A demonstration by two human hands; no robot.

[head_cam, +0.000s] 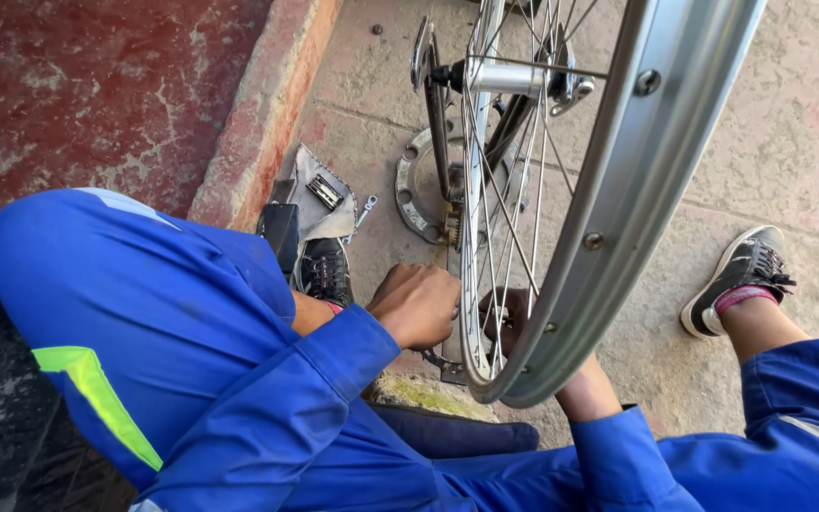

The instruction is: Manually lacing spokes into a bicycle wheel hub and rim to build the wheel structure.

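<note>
A bare silver bicycle wheel rim (pixel 618 204) with thin spokes and a hub (pixel 504 76) stands upright in a metal stand (pixel 433 114) on the ground. My left hand (pixel 417 301) is curled into a fist at the lower left of the rim, its fingers closed on something small that I cannot make out. My right hand (pixel 509 318) is behind the spokes at the bottom of the rim, mostly hidden by the rim. Both arms wear blue sleeves.
A round metal base ring (pixel 411 194) lies under the stand. A small tool and a grey cloth (pixel 322 194) lie on the concrete by my left shoe (pixel 326 270). My right shoe (pixel 741 275) is at the right. A red raised kerb (pixel 258 104) runs along the left.
</note>
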